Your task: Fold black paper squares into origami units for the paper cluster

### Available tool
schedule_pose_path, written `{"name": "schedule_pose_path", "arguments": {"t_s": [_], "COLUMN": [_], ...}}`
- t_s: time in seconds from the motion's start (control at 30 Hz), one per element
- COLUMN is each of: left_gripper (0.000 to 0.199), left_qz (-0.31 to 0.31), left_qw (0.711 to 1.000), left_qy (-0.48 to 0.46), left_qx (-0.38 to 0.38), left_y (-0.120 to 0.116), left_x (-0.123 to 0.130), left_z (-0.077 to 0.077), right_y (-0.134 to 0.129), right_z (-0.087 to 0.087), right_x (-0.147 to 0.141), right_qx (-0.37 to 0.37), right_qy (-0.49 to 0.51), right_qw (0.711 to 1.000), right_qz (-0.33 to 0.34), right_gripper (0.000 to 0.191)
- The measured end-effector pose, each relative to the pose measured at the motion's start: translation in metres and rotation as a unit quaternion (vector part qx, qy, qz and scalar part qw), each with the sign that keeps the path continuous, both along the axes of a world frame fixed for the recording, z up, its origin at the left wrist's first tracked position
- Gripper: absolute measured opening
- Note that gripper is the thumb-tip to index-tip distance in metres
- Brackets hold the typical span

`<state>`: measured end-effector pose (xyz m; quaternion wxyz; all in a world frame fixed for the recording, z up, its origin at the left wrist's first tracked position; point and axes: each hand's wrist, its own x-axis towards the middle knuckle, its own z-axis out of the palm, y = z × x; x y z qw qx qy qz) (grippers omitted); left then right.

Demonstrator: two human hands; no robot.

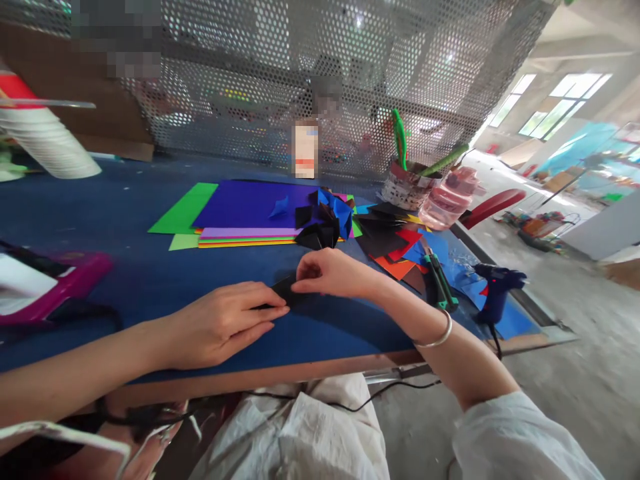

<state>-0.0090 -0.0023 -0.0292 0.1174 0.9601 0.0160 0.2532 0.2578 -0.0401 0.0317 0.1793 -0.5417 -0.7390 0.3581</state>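
Note:
A small piece of black paper (286,288) lies low over the blue table top, between my two hands. My left hand (227,320) reaches in from the left, its fingers closed on the paper's near left edge. My right hand (325,272) pinches the paper's right side between thumb and fingertips, with a bracelet on that wrist. Part of the paper is hidden by my fingers. Just beyond sit folded black and blue paper pieces (343,217), next to a stack of coloured sheets topped by a dark blue sheet (240,203).
Black, red and orange scraps (383,237) lie at the right, beside a green utility knife (439,277) and a blue glue gun (497,290). Farther back stand a pink bottle (447,200) and a pot (407,187). Stacked white cups (47,137) and a magenta object (75,283) are left.

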Motion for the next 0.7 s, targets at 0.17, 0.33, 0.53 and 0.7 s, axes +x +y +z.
{"name": "schedule_pose_path", "arguments": {"t_s": [0.17, 0.33, 0.53, 0.7], "left_gripper": [0.035, 0.035, 0.032, 0.033], "left_qz": [0.005, 0.013, -0.006, -0.008], "left_qw": [1.0, 0.997, 0.994, 0.997], "left_qy": [0.016, 0.017, 0.038, 0.025], "left_qx": [0.023, 0.067, 0.103, 0.074], "left_y": [-0.002, -0.001, -0.003, -0.002], "left_x": [0.002, 0.011, 0.018, 0.01], "left_z": [0.011, 0.016, 0.023, 0.019], "right_y": [-0.003, 0.0, 0.003, 0.005], "right_z": [-0.003, -0.005, -0.009, -0.012], "right_x": [-0.013, -0.009, -0.006, -0.005], "right_qx": [-0.007, -0.013, -0.019, -0.037], "right_qy": [-0.083, -0.07, -0.05, -0.039], "right_qw": [0.996, 0.997, 0.999, 0.999], "right_qz": [-0.013, -0.008, 0.0, -0.006], "right_gripper": [0.013, 0.01, 0.012, 0.014]}}
